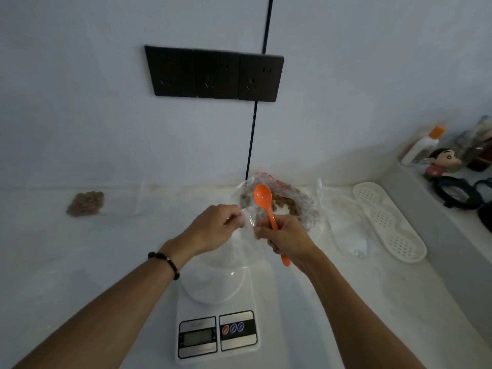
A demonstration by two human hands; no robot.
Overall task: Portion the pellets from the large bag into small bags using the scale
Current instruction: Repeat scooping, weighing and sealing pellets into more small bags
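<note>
white counter (106,262), scale (217,315), large bag (282,203), tray (388,222)

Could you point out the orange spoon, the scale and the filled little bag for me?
orange spoon (262,195): head view, on its bowl.
scale (217,334): head view, on its front panel.
filled small bag (85,203): head view, on the pellets inside.

One scale (217,312), one orange spoon (269,211), three wall sockets (214,73) — two hands (213,229).

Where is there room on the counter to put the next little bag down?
Bare counter lies between the filled small bag and the scale. It is crowded right of the large bag, by the white tray.
</note>
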